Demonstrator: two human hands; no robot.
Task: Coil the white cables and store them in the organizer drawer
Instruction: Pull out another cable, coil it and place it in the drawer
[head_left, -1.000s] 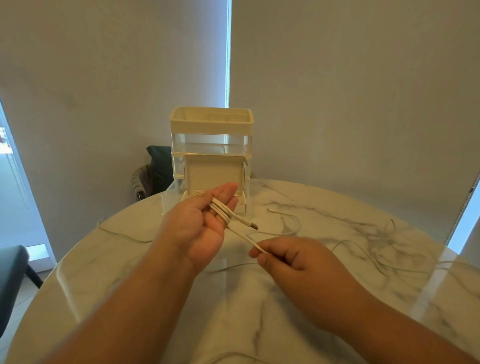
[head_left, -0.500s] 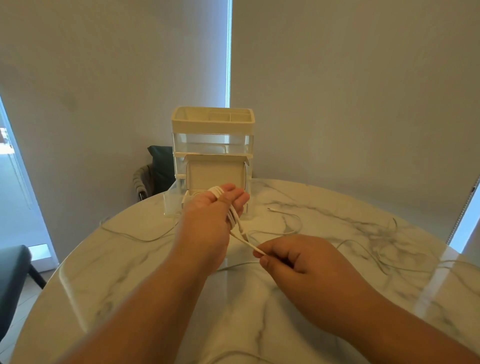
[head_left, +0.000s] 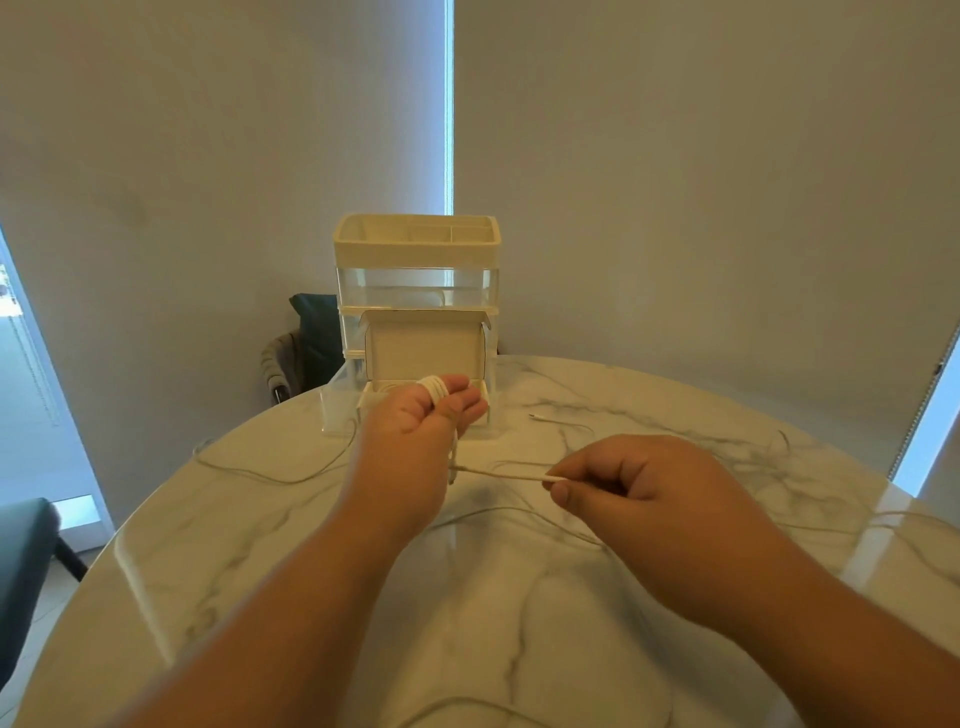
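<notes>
Left hand (head_left: 415, 421) raised over the marble table (head_left: 467, 623), fingers straight and together as a spool, white cable (head_left: 434, 388) wound round them in several tight turns just in front of the organizer (head_left: 415, 249). Right hand (head_left: 639, 483) off to the side, thumb and forefinger pinching the free run of that cable and drawing it taut, presumably so the next turn lies snug. Clear bottom drawer (head_left: 337, 410) pulled out right behind the coil, an open white box (head_left: 423, 348) seemingly standing in it, ready for the bundle; more loose cables (head_left: 566, 423) strewn over the tabletop, not yet coiled.
</notes>
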